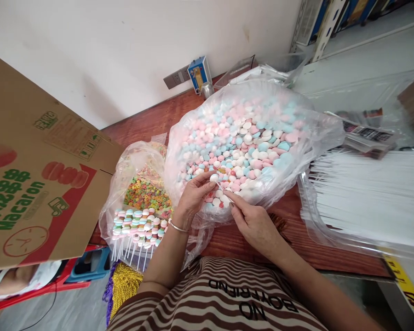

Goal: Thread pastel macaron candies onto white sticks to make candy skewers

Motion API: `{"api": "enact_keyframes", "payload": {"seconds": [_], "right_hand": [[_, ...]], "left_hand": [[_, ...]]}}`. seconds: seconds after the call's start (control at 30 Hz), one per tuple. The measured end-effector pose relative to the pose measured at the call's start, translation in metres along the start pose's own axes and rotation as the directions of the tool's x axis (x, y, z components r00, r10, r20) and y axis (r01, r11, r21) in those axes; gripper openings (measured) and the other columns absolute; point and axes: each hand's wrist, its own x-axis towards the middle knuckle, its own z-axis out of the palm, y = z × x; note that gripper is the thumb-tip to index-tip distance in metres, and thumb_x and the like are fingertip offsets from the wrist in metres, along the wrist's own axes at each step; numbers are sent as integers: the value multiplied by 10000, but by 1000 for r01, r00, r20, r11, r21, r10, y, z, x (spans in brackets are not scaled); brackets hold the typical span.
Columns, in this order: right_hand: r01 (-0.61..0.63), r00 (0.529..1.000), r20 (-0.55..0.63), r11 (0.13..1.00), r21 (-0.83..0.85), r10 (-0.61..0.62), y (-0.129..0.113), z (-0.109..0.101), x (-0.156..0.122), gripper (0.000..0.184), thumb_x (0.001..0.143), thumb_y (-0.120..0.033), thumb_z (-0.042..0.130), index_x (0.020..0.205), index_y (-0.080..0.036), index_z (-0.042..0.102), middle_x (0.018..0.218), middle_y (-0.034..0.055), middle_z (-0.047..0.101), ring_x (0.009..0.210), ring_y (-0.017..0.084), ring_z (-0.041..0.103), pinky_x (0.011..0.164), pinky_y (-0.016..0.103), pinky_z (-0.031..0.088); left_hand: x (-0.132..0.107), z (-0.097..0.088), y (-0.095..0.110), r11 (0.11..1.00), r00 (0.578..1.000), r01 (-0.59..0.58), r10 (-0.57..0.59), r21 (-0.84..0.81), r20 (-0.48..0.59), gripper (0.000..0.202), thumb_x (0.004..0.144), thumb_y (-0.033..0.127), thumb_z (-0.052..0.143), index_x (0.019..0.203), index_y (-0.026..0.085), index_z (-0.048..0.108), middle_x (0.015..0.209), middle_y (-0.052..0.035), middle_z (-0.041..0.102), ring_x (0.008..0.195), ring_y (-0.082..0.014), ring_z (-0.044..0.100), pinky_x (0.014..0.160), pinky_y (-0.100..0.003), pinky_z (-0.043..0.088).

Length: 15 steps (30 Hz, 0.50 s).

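Note:
My left hand (pixel 195 195) pinches a small white candy piece (pixel 214 178) between thumb and fingers. A thin white stick (pixel 220 186) runs from that piece to the fingertips of my right hand (pixel 251 220), which is closed on it. Both hands are over the near edge of a large clear plastic bag (pixel 319 133) full of pink, white and light blue candy pieces (pixel 258 156). Some red bits lie among the pieces closest to my hands. Left of my left wrist, stacked candies on white sticks (pixel 136 225) lie in rows on a smaller bag of colourful ring-shaped pieces (pixel 146 195).
On the right lies a heap of loose white sticks (pixel 359 197) in clear plastic. A tall cardboard box (pixel 65 184) stands at the left. Behind the big bag, a small blue box (pixel 199 73) rests near the wall socket (pixel 175 78). The table (pixel 227 243) is reddish wood.

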Motion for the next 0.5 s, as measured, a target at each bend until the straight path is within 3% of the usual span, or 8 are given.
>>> {"api": "enact_keyframes", "payload": {"seconds": [0.13,0.33,0.5], "right_hand": [[0,1000,-3,1000,10,0,-3,-1,-1,476,1017,-242,411,1452,-180,596,1333,87,709,1070,265,759,973,401,587],[-38,999,-12,999,-10,38,-9,-3,-1,488,1003,-242,400,1436,-181,616,1212,88,770,875,245,790,784,341,612],[-31,999,-25,1000,2,31,-9,-3,-2,492,991,-241,411,1429,-172,624,1193,100,776,851,230,783,773,320,596]], "left_hand": [[-3,2,-3,998,999,-37,38,47,-26,462,602,296,942,1014,194,757,891,-13,750,745,-122,670,682,-239,559],[-5,2,-8,985,993,-99,106,138,-44,482,634,338,922,1045,199,712,819,2,711,667,-111,654,594,-213,545],[-5,1,-13,980,995,-73,85,185,-58,491,679,389,891,1098,207,709,816,0,709,616,-103,626,502,-188,500]]}}
